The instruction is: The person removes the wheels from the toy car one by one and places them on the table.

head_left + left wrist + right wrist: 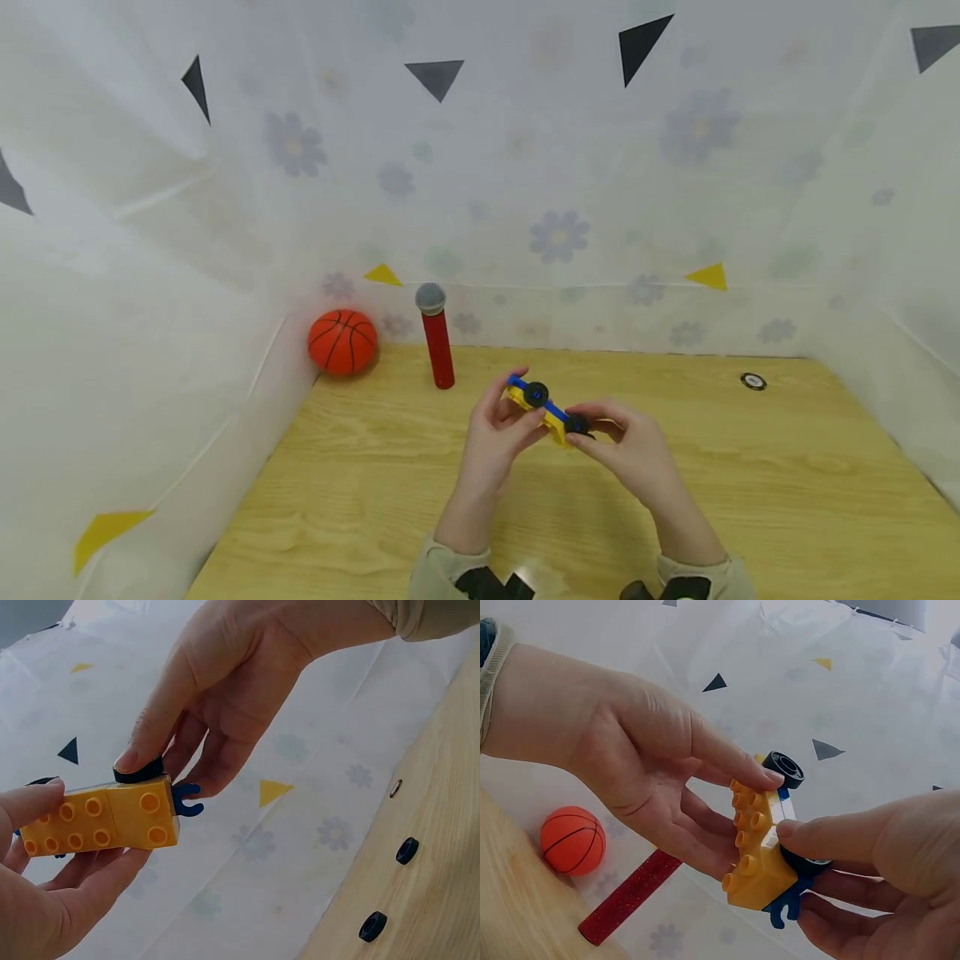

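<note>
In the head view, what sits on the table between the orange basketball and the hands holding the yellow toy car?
The red microphone stands upright there, right of the basketball and left of and behind the toy car; the head view shows it.

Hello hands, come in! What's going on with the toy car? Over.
Both hands, left and right, grip the car above the table. One wheel under right thumb. Nothing in the way.

Bright, even, diffuse light; shadows faint. Small glare patch on table [525, 575] at bottom centre of head view. Head view bends at edges. Wrist views sharp up close, backgrounds soft.
</note>
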